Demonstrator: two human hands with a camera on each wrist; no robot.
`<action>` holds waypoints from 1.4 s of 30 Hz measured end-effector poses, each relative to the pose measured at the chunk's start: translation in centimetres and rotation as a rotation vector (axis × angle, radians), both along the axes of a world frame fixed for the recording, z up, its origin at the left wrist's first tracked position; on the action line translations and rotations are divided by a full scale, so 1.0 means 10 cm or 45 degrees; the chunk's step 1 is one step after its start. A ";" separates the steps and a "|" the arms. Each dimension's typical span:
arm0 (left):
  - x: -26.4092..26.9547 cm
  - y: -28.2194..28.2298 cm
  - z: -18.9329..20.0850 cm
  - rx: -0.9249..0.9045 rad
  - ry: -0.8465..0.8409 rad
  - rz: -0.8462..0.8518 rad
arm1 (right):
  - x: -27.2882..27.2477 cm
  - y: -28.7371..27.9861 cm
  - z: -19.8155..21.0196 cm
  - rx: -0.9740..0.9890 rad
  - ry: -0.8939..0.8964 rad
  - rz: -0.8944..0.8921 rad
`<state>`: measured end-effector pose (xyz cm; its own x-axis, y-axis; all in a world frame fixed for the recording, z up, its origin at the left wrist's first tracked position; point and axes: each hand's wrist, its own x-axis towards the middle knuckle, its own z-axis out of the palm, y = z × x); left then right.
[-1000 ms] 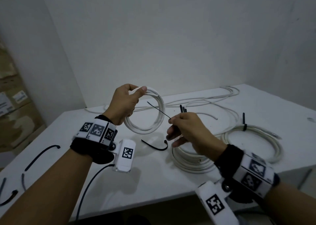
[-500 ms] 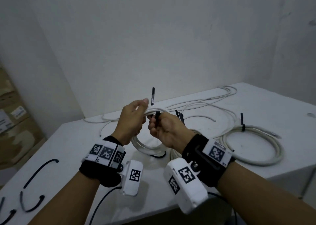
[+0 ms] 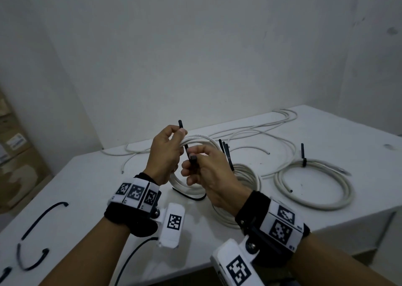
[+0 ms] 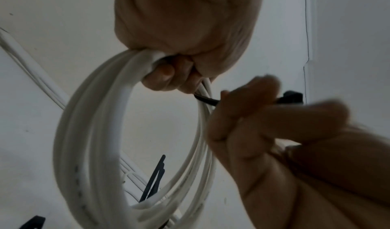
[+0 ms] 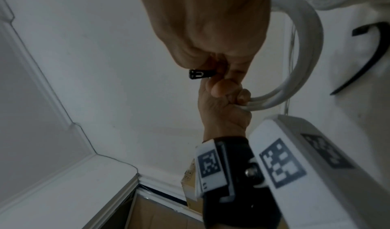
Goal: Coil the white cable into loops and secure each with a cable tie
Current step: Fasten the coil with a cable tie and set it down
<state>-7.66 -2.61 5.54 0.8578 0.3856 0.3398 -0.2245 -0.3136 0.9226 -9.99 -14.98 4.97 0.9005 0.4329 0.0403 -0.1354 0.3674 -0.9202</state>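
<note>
My left hand holds a coil of white cable upright above the table, fingers curled round its top. A black cable tie runs through the coil, and its tail sticks up past my left thumb. My right hand pinches the tie's square head just right of the left hand. In the left wrist view the tie's strap comes out from the cable bundle into the right hand's fingers.
A tied coil lies at the right and another coil under my right wrist. Loose white cable trails along the back. Spare black ties lie at the left and below the held coil. Cardboard boxes stand left of the white table.
My right hand has brought the tie from apart to the coil and threaded it round the bundle. The two hands now meet, with the tie's tail up by my left thumb.
</note>
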 end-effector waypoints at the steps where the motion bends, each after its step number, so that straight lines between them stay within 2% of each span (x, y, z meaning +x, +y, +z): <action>1: -0.01 0.00 0.00 0.018 -0.013 -0.003 | 0.01 -0.01 0.00 0.015 -0.046 0.024; 5: -0.05 0.03 0.03 -0.031 -0.081 -0.080 | 0.02 -0.06 0.02 0.095 -0.267 0.134; 7: -0.05 0.05 0.02 0.110 -0.144 -0.052 | 0.05 -0.09 0.05 0.063 -0.363 0.074; 9: -0.07 0.05 -0.01 0.358 -0.212 0.025 | 0.12 -0.12 0.10 0.026 -0.404 -0.024; 13: -0.06 0.07 -0.09 0.704 -0.253 0.180 | 0.24 -0.14 0.20 -0.104 -0.410 -0.094; 18: -0.05 0.11 -0.12 0.924 -0.326 0.256 | 0.30 -0.15 0.23 -0.190 -0.389 -0.087; 30: -0.01 0.12 -0.09 1.274 -0.504 0.283 | 0.38 -0.20 0.24 -0.188 -0.340 -0.094; 39: -0.01 0.11 -0.11 1.476 -0.513 0.311 | 0.48 -0.33 0.26 -0.427 -0.316 0.032; 42: -0.01 0.09 -0.10 1.539 -0.542 0.322 | 0.53 -0.36 0.29 -0.431 -0.279 0.067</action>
<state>-7.74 -1.69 4.52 0.5472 -0.2188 0.8079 -0.2404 -0.9656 -0.0986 -4.70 -18.59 7.89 0.8626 0.5002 0.0759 0.0665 0.0366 -0.9971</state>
